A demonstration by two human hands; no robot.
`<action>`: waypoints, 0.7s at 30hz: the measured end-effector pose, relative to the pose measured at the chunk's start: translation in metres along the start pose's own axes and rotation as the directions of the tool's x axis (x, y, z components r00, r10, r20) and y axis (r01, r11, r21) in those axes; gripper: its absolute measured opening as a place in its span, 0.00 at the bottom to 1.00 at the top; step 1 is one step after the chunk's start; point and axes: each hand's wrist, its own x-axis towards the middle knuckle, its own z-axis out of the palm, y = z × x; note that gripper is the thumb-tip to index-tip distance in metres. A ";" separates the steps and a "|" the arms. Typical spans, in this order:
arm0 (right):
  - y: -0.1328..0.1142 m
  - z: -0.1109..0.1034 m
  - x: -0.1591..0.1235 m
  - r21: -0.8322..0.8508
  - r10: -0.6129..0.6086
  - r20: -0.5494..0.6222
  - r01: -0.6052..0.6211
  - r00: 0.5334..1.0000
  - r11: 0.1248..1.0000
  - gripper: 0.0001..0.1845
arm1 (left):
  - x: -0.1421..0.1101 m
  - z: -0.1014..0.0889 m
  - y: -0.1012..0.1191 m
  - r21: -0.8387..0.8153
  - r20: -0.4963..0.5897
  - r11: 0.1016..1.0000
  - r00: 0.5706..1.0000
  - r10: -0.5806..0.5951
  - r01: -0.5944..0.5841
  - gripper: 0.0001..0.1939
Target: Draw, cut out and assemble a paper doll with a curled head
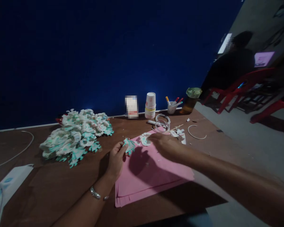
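Note:
My left hand (115, 159) pinches a small white-and-teal cut paper piece (129, 145) above the near edge of a pink paper sheet (151, 176). My right hand (164, 144) reaches across the pink sheet, palm down, its fingertips resting at another white-and-teal paper piece (144, 139) lying at the sheet's far edge. Its fingers are curled and partly hidden in the dim light, so I cannot tell if it grips anything. A bracelet circles my left wrist.
A big heap of similar paper cutouts (77, 135) lies on the brown table (49, 176) at left. Stacked paper cups (150, 105), a cup of pens (172, 107), clear rings (162, 121) stand at the back. A person sits on red chairs (239, 85) at right.

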 end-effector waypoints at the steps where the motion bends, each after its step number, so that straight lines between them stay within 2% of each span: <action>1: -0.014 0.011 0.009 0.005 -0.078 -0.005 0.078 0.997 0.997 0.23 | 0.000 0.000 0.000 -0.001 -0.004 1.000 1.000 0.009 -0.009 0.13; 2: -0.028 0.024 0.018 0.006 -0.134 -0.019 0.134 0.991 0.991 0.22 | 0.000 0.001 0.001 -0.002 -0.009 1.000 1.000 0.018 -0.018 0.13; 4: -0.048 0.049 0.034 0.004 -0.146 -0.048 0.147 0.988 0.989 0.21 | 0.000 0.002 0.003 0.001 -0.008 1.000 1.000 0.029 -0.029 0.13; 6: -0.059 0.072 0.041 0.007 -0.155 -0.065 0.155 0.986 0.988 0.19 | 0.000 0.002 0.005 0.015 -0.001 0.999 1.000 0.030 -0.030 0.13; 8: -0.060 0.088 0.034 0.019 -0.200 -0.075 0.201 0.977 0.979 0.20 | -0.001 0.002 0.005 0.041 0.007 0.999 1.000 0.029 -0.029 0.12; 10: -0.053 0.096 0.015 0.033 -0.260 -0.083 0.264 0.962 0.964 0.21 | -0.001 0.001 0.005 0.076 0.015 0.997 0.999 0.031 -0.032 0.11; 13: -0.027 0.087 -0.024 0.080 -0.399 -0.113 0.409 0.910 0.909 0.22 | 0.000 0.000 0.004 0.139 0.034 0.990 0.999 0.032 -0.036 0.12; 17: 0.026 0.060 -0.061 0.126 -0.358 -0.021 0.358 0.933 0.925 0.25 | 0.000 0.002 0.004 0.230 0.080 0.973 0.997 0.009 -0.027 0.12; 20: 0.068 0.045 -0.069 0.068 -0.258 0.029 0.255 0.966 0.964 0.26 | -0.001 0.005 0.006 0.294 0.138 0.956 0.990 -0.020 -0.022 0.11; 21: 0.080 0.042 -0.069 0.061 -0.257 0.027 0.255 0.966 0.965 0.25 | -0.002 0.006 0.006 0.314 0.160 0.949 0.987 -0.028 -0.024 0.11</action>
